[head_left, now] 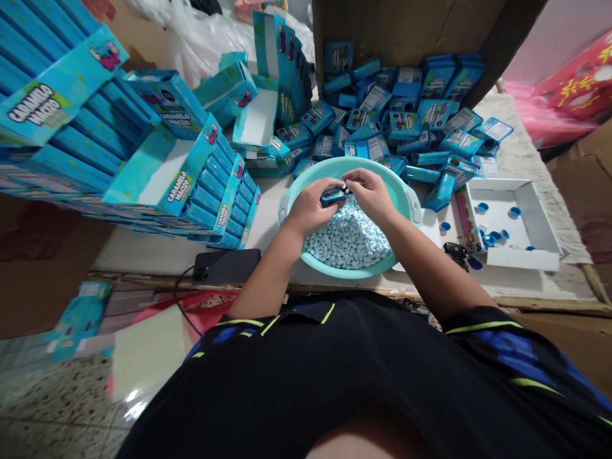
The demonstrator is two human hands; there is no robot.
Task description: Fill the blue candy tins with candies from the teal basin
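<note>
Gripped in left hand [310, 207] above tub [399, 191], by bench's [268, 220] near edge: one box [331, 196]. Pinched in right hand [369, 189] at box's end: small white piece [345, 187]. Heaped below: candies [348, 239]. Crowding tub's far rim: loose boxes [405, 124]. Stacked at bench's left end: display cartons [178, 188]. Along near edge: phone [226, 266] to left, keys [456, 252] to right, beside white tray [533, 220] holding blue caps [490, 239].

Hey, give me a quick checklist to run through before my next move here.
1. Small blue container secure in the left hand: ok.
2. Right hand at the container's end: ok.
3. Pale pieces available: ok, heaped in the turquoise bowl.
4. Container full: cannot tell, its inside is hidden.
5. All blue caps inside the white box: not ok, one loose cap lies outside.
6. Phone apart from the bowl: ok.
</note>
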